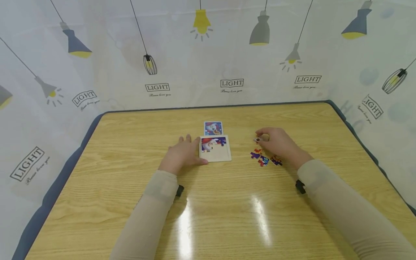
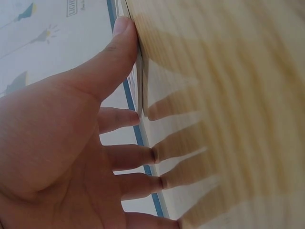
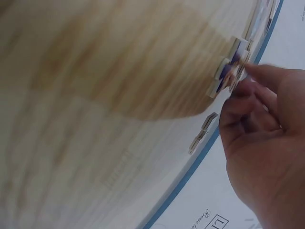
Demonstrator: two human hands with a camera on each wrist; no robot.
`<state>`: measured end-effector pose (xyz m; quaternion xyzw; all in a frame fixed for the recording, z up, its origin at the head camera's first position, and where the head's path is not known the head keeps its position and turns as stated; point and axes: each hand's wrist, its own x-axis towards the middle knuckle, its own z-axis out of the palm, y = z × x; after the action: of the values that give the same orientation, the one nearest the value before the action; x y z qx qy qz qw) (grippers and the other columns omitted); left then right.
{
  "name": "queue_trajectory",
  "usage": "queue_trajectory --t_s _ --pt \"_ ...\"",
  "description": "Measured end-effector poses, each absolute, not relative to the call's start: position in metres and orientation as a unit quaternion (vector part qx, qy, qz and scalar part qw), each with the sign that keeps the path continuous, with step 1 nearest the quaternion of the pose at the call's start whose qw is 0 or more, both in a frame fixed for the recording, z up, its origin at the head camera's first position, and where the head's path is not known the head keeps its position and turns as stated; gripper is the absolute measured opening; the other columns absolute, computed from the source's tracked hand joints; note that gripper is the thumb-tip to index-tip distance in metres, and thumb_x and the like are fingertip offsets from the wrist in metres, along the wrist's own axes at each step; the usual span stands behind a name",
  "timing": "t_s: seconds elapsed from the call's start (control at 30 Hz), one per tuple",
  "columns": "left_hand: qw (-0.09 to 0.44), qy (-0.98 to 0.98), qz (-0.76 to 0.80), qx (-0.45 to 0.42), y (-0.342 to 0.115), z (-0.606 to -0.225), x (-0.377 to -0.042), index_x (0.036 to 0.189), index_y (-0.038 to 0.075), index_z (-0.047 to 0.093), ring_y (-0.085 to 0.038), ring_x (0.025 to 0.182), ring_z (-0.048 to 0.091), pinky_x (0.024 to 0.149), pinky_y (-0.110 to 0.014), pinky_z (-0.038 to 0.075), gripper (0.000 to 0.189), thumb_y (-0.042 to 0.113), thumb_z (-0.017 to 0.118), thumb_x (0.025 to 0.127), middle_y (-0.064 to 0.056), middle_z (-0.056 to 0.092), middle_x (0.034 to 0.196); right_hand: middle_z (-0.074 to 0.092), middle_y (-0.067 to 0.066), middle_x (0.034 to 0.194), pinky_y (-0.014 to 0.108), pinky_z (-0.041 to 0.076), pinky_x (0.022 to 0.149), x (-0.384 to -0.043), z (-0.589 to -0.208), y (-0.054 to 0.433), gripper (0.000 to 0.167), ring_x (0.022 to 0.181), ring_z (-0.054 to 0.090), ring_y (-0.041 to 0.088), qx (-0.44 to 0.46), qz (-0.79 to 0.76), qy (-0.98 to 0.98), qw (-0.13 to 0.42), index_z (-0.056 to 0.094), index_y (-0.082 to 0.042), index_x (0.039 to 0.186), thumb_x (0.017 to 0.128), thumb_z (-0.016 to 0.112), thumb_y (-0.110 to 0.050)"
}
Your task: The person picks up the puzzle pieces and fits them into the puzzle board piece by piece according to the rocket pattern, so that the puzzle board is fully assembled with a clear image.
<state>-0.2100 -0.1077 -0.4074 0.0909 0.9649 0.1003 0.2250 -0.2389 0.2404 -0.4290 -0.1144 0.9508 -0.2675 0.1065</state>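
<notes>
Puzzle board (image 1: 219,154) lies flat near the middle of the wooden table (image 1: 130,151) before you, just beside your left hand, only partly filled. At the far left, the pale backdrop (image 1: 113,72), printed with hanging lamps and the word LIGHT, runs down past the table's dark blue edging (image 1: 81,148). Your left sleeve (image 1: 139,220) reaches in from below, a small black device (image 1: 180,190) showing at its wrist. Your left hand (image 1: 182,155) has its fingers spread apart and fairly straight: the thumb touches the board's near left corner, the index finger its far left corner, and the other fingertips rest on the table. Joined pieces in red, white and dark blue cover the board's far part; its near right part is bare and pale. Directly behind it sits a small picture card (image 1: 213,129), its near edge meeting the board; you cannot tell whether they overlap. Well apart to the right, several loose pieces (image 1: 264,161) in orange, purple, red and blue lie in a cluster. Above them your right hand (image 1: 279,144) has thumb and index finger clamped on one piece (image 1: 256,139), its picture too small to read. Rightmost comes your right sleeve (image 1: 351,209).
</notes>
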Motion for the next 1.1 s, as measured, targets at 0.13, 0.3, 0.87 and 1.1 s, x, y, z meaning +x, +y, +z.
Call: queue_trajectory --t_s 0.13,0.3,0.87,1.1 --pt "0.226 0.965 0.099 0.092 -0.108 -0.408 -0.21 0.172 0.019 0.02 -0.05 0.165 0.008 0.123 -0.081 0.023 0.104 0.066 0.07 0.094 -0.025 0.007 0.179 0.064 0.027 0.143 0.041 0.059 0.061 -0.239 -0.43 0.242 0.05 0.064 0.061 0.028 -0.125 -0.266 0.951 0.097 0.053 -0.006 0.155 0.106 0.057 -0.014" --pt "0.225 0.964 0.101 0.094 -0.109 -0.407 -0.21 0.172 0.019 0.019 -0.05 0.165 0.008 0.123 -0.081 0.023 0.104 0.066 0.07 0.094 -0.025 0.006 0.178 0.045 0.028 0.158 0.069 0.04 0.121 -0.241 -0.433 0.245 0.059 0.146 0.046 0.052 -0.125 -0.255 0.954 0.094 0.05 0.001 0.155 0.106 0.065 -0.029" --pt "0.223 0.965 0.102 0.093 -0.109 -0.408 -0.211 0.172 0.019 0.019 -0.05 0.165 0.007 0.123 -0.081 0.022 0.104 0.066 0.069 0.095 -0.025 0.007 0.178 0.043 0.033 0.159 0.069 0.038 0.123 -0.241 -0.433 0.241 0.061 0.147 0.045 0.053 -0.133 -0.232 0.956 0.12 0.048 0.006 0.156 0.109 0.061 -0.032" --pt "0.223 0.965 0.102 0.094 -0.109 -0.409 -0.212 0.172 0.02 0.019 -0.05 0.165 0.007 0.123 -0.082 0.022 0.103 0.067 0.069 0.095 -0.025 0.006 0.179 0.038 0.041 0.158 0.067 0.042 0.12 -0.241 -0.429 0.236 0.067 0.146 0.042 0.055 -0.124 -0.214 0.958 0.143 0.034 0.013 0.16 0.111 0.057 -0.028"
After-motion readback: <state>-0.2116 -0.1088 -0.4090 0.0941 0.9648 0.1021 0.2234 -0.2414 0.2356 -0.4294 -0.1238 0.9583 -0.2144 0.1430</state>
